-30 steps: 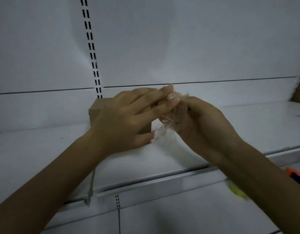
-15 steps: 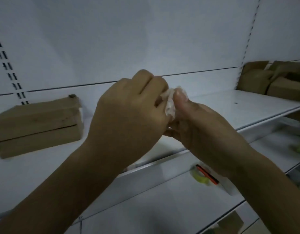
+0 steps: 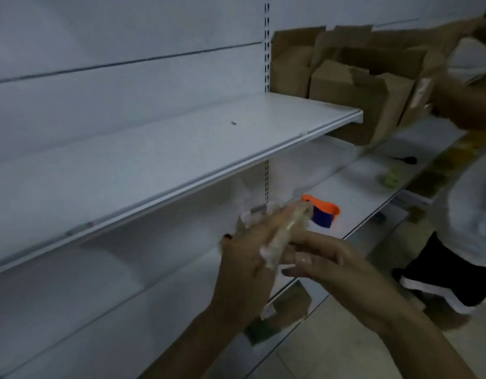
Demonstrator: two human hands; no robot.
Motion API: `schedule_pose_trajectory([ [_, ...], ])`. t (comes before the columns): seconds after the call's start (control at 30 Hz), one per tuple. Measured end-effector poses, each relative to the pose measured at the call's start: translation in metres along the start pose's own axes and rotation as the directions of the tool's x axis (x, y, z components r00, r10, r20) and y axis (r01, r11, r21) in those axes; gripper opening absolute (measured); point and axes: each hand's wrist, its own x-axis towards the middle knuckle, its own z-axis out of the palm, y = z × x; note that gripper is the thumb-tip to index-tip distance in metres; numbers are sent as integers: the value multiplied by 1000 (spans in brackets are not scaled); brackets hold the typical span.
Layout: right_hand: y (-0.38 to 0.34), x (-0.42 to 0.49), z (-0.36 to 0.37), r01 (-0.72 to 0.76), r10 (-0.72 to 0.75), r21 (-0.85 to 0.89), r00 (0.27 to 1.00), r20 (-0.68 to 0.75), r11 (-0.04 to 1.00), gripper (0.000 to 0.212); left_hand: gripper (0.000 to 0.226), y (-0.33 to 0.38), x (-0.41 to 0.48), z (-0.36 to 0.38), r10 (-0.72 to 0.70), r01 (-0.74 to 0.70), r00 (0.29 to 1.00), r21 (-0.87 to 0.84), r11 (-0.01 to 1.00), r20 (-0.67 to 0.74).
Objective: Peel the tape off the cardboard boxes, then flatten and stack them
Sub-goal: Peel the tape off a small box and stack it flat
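Head view is swinging right and down: your hands are now working low, before the lower shelf (image 3: pixel 354 187), no longer up at shelf height, and the stack is gone from sight. Your left hand (image 3: pixel 244 272) and right hand (image 3: pixel 334 274) are meeting around the tape (image 3: pixel 281 237), which is stretching between them, clear of any box. Blur is hiding whether the left is pinching it; the right's fingers are lying loosely straight. That peel is looking finished. Boxes (image 3: pixel 356 88) are waiting well apart, far right on the upper shelf (image 3: pixel 181 149).

a shop aisle: long white metal shelves (image 3: pixel 181 138) hang from a slotted upright (image 3: pixel 267 50) against plain panels, with cardboard boxes (image 3: pixel 359 94) on one.
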Motion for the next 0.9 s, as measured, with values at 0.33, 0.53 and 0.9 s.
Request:
schedule_pose_trajectory([
  [0.33, 88, 39, -18, -108, 122, 59, 918, -377, 992, 20, 28, -54, 7, 53, -661, 663, 747, -124, 738, 67],
  [0.53, 126, 63, -14, -89, 105, 57, 890, -444, 994, 10, 65, -81, -8, 65, -436, 281, 889, 582, 763, 141],
  [0.9, 179, 157, -69, -27, -167, -573, 944, -283, 819, 19, 65, -100, -7, 83, -577, 350, 763, 564, 747, 290],
])
